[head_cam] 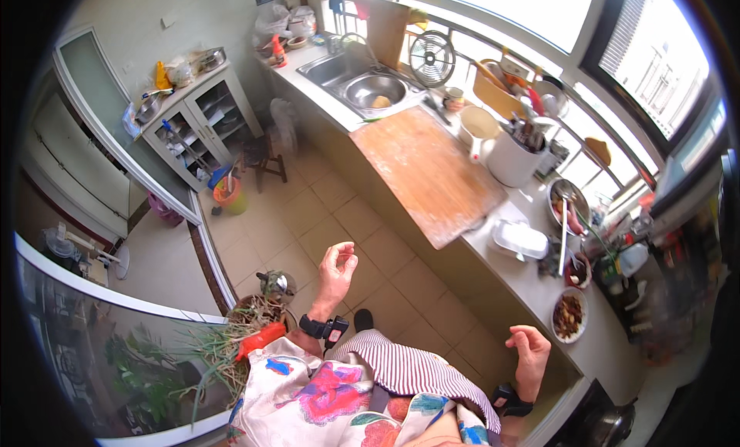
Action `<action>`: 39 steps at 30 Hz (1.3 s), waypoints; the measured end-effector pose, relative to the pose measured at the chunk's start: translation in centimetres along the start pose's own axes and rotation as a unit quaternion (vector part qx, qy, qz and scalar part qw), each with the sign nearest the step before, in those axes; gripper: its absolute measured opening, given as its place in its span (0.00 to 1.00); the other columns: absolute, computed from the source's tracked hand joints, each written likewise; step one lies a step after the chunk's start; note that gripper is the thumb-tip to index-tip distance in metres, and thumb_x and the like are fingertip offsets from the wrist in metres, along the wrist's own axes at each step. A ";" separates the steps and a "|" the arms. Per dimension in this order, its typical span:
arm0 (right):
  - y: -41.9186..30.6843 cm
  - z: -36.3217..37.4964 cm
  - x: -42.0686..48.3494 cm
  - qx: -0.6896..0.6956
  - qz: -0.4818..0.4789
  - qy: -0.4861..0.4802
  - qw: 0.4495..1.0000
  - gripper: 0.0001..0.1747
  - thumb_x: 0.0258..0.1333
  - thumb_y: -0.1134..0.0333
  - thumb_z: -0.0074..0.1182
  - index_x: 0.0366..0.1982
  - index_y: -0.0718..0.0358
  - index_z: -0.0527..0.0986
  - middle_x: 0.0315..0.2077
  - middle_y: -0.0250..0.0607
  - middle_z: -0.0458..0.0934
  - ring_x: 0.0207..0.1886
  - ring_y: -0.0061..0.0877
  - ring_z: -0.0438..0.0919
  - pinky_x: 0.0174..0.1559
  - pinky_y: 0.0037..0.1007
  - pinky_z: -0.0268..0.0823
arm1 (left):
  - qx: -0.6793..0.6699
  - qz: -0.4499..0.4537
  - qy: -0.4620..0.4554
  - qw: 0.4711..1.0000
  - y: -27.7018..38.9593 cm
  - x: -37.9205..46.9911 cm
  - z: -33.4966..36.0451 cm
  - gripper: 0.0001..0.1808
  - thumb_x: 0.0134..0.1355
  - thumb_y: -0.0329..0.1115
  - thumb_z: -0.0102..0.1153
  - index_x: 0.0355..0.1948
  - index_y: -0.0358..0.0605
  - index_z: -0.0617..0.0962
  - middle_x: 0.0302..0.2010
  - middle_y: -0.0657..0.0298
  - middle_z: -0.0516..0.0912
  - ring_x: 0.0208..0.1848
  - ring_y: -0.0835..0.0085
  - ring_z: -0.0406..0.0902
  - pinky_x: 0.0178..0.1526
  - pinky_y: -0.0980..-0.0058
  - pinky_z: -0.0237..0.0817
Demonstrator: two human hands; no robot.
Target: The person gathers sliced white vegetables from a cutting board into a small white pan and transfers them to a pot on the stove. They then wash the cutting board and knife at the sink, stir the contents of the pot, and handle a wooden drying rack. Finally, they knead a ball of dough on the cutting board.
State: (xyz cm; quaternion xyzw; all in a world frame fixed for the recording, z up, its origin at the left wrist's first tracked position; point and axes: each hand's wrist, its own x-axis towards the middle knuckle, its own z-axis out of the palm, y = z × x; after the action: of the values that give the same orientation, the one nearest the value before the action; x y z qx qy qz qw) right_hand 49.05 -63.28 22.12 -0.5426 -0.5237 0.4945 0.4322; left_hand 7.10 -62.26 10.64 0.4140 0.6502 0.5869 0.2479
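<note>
My left hand (pixel 337 273) hangs over the tiled floor with nothing in it, its fingers loosely bent and the thumb apart. Lower right, my right hand (pixel 530 350) is also bare, with fingers half curled beside the counter's front edge. A bowl of brown food pieces (pixel 569 315) is the thing nearest to it. Ahead of me a large wooden board (pixel 428 172), dusted with white powder, lies on the counter and overhangs its front. Beyond the board, a round lump, perhaps dough (pixel 380 102), sits in a metal basin (pixel 359 92) at the sink.
A white lidded container (pixel 519 240), a metal bowl with a ladle (pixel 569 204) and a white utensil bin (pixel 514 158) stand along the counter (pixel 491 268). On the floor are a kettle (pixel 278 286), potted green onions (pixel 222 343), an orange bin (pixel 230 195) and a stool (pixel 261 156).
</note>
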 end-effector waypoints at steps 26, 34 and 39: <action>-12.4 52.6 44.9 0.116 -0.042 -0.498 0.859 0.13 0.67 0.69 0.56 0.49 0.67 0.79 0.44 0.35 0.82 0.49 0.20 0.79 0.54 0.25 0.70 | -0.148 -0.109 0.231 0.955 -8.2 36.4 -21.8 0.16 0.68 0.29 0.59 0.56 0.40 0.77 0.49 0.64 0.81 0.49 0.76 0.79 0.49 0.79 0.69; -15.8 71.2 59.2 0.115 -0.111 -0.554 0.817 0.21 0.68 0.60 0.58 0.56 0.65 0.75 0.46 0.32 0.79 0.47 0.18 0.77 0.52 0.25 0.71 | -0.133 -0.154 0.319 0.926 -14.3 46.1 -30.5 0.15 0.68 0.30 0.59 0.55 0.44 0.77 0.47 0.67 0.80 0.47 0.78 0.76 0.48 0.79 0.67; -19.5 81.6 68.9 0.183 -0.144 -0.479 0.846 0.23 0.66 0.67 0.59 0.60 0.64 0.73 0.51 0.37 0.80 0.48 0.20 0.78 0.50 0.27 0.73 | -0.113 -0.159 0.259 0.946 -18.2 58.7 -37.2 0.15 0.68 0.30 0.57 0.55 0.44 0.77 0.46 0.70 0.80 0.47 0.80 0.76 0.48 0.80 0.65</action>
State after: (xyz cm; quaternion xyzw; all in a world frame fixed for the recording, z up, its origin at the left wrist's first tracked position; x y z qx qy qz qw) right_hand -37.05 2.88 24.36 -0.0681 -0.6379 0.7121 0.2853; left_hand -58.88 -33.72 9.60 0.1083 0.6784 0.6968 0.2062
